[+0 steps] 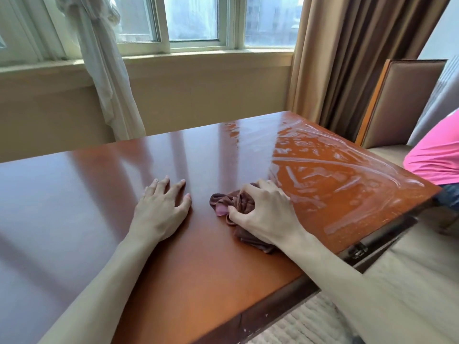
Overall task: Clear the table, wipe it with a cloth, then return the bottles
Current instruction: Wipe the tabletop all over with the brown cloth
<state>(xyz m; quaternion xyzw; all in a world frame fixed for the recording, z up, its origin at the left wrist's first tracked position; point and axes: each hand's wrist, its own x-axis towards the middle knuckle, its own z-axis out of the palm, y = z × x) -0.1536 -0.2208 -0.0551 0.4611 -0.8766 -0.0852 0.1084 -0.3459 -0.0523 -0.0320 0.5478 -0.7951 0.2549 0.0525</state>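
The clearing step appears to be finished: no bottles or other loose items are seen on the desk (198, 244), and the bottles themselves are nowhere in view, so where they have been put cannot be told. The wiping step is judged to be under way. A bunched brown cloth (236, 204) is gripped by the right hand (263, 209), with fingers and thumb curled round its folds, and it is pressed onto the desk near the middle of the front half. The left hand (161, 209) is laid flat on the wood just beside the cloth, fingers spread and straight, with nothing held. Wet streaks (335, 170) are visible over the right portion of the surface, towards the far right corner, which suggests that this part has been gone over; the left portion looks dry and glossy, so it is probably still to be wiped. The return of the bottles is not yet begun. A chair (402, 103) and a figure in a pink top (437, 157) are seen past the right edge, and a window (193, 21) behind
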